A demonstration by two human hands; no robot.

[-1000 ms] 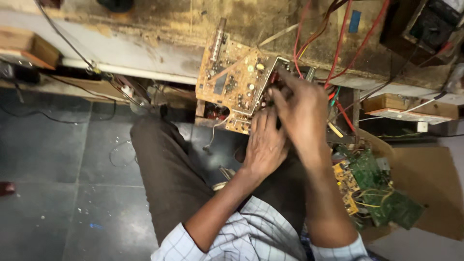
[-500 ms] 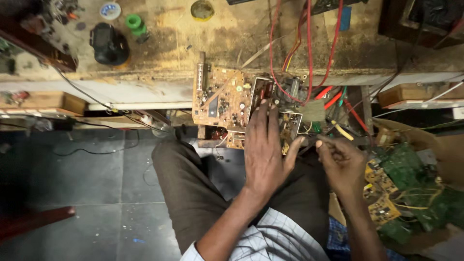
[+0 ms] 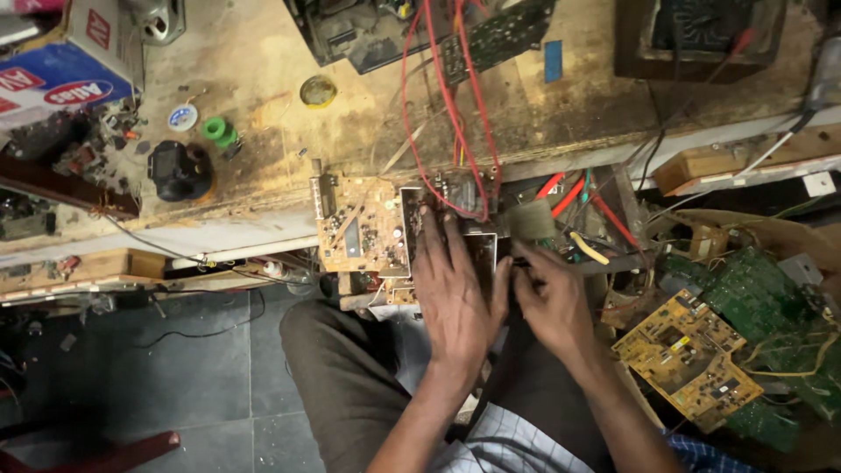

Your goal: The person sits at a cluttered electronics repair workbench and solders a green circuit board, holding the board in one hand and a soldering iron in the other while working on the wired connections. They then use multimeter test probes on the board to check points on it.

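A tan circuit board (image 3: 361,226) with many small parts rests against the edge of a worn wooden bench (image 3: 263,131), over my lap. My left hand (image 3: 454,293) lies flat on the board's right part, fingers spread, pressing it down. My right hand (image 3: 550,298) is just to its right, fingers curled at the board's right edge near a dark slim thing that I cannot make out. Red wires (image 3: 447,114) run from the bench top down to the board.
A box (image 3: 745,350) at my right holds green and yellow circuit boards (image 3: 688,355). On the bench lie a black round object (image 3: 178,169), a green spool (image 3: 219,131), a solder reel (image 3: 317,90) and an open chassis (image 3: 377,31). Dark tiled floor (image 3: 158,377) at left.
My view has tilted up toward the bench top. My right hand came off the board, swung right, then returned to its right edge. My left hand stayed flat on the board.
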